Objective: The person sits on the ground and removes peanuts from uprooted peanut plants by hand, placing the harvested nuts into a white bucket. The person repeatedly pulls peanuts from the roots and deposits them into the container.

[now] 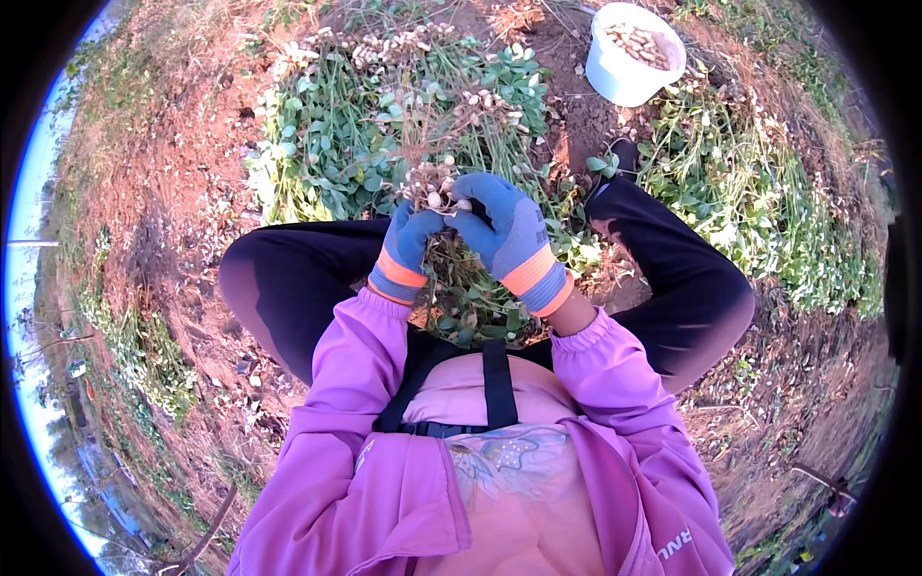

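A cluster of peanut pods (431, 186) with roots rises between my two gloved hands. My left hand (409, 237), in a blue-grey glove with an orange cuff band, grips the peanut plant just below the pods. Its leafy stems (472, 306) hang down between my legs. My right hand (504, 227), gloved the same way, curls around the right side of the cluster, thumb and fingertips against a pod. Its palm side is hidden. Just beyond lies a heap of pulled peanut plants (338, 151), with more pods (389, 47) along its far edge.
A white bucket (623, 83) holding loose peanuts (637, 45) stands at the far right, past my right foot (625, 155). More pulled plants (763, 187) lie on the right. Dry leaf litter covers the reddish soil (194, 165) on the left. My bent knees flank the work.
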### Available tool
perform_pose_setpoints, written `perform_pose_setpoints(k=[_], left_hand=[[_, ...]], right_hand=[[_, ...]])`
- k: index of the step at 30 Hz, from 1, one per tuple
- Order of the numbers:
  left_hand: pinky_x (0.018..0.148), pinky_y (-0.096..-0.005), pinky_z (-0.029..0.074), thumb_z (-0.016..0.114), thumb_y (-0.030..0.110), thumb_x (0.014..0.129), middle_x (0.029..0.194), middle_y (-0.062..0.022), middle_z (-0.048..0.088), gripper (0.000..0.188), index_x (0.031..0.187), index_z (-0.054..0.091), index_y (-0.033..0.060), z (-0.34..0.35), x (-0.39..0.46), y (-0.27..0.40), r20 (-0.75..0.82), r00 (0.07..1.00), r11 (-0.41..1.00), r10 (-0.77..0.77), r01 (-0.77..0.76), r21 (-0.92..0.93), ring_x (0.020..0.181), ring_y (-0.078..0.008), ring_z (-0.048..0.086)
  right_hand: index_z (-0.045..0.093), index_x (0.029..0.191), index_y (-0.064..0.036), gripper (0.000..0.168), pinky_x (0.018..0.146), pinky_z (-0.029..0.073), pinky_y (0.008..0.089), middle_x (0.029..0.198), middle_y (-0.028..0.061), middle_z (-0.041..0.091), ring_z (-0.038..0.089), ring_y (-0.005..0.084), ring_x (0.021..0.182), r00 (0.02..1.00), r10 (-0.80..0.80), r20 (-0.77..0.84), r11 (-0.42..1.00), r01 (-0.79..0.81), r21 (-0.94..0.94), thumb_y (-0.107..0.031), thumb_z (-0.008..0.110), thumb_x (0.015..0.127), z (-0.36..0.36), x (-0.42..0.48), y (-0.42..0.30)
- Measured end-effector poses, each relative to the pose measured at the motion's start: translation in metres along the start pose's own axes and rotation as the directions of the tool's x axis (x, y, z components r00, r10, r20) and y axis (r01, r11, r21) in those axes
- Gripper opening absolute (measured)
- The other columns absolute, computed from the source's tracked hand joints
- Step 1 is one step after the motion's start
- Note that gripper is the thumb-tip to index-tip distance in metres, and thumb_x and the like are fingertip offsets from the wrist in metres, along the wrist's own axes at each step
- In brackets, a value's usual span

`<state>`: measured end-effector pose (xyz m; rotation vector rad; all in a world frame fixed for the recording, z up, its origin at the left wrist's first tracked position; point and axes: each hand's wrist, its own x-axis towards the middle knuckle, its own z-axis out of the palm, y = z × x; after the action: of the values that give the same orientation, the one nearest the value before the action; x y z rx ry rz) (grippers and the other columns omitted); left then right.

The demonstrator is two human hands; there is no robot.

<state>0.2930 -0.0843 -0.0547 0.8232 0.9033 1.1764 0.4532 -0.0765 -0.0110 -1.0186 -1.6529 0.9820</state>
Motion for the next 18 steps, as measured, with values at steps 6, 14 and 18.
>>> perform_pose_setpoints(k=[6,14,18], left_hand=[[0.061,-0.0291,0.05,0.048,0.007,0.068,0.088,-0.0135,0.061,0.039,0.105,0.052,-0.0038,-0.003,-0.005,0.01,-0.03,0.999,0.984,-0.027,0.021,-0.179,0.074,-0.0214,0.061],[0.051,-0.0333,0.048,0.068,0.014,0.07,0.099,-0.0177,0.056,0.046,0.11,0.047,0.0049,-0.03,0.01,-0.005,0.321,0.942,0.966,-0.102,0.171,-0.194,0.069,-0.0252,0.058],[0.051,-0.0295,0.048,0.065,0.009,0.071,0.092,-0.0143,0.058,0.044,0.11,0.048,0.0018,-0.027,0.001,-0.004,0.278,0.956,0.965,-0.098,0.159,-0.207,0.068,-0.0222,0.059]], right_hand=[[0.057,0.092,-0.003,0.016,0.044,0.039,0.0223,0.066,0.0008,0.053,0.049,0.0073,0.051,0.797,0.525,0.299,0.444,-0.556,0.703,-0.009,0.054,0.078,-0.027,0.001,-0.008],[0.053,0.105,-0.004,0.024,0.055,0.045,0.0232,0.086,0.0026,0.055,0.053,0.0095,0.067,0.854,0.423,0.303,0.442,-0.486,0.754,-0.012,0.052,0.083,-0.023,-0.002,0.025],[0.046,0.121,-0.005,0.041,0.066,0.046,0.0228,0.101,0.0022,0.055,0.053,0.0095,0.085,0.845,0.36,0.396,0.51,-0.533,0.675,-0.009,0.053,0.082,-0.016,-0.003,0.014]])
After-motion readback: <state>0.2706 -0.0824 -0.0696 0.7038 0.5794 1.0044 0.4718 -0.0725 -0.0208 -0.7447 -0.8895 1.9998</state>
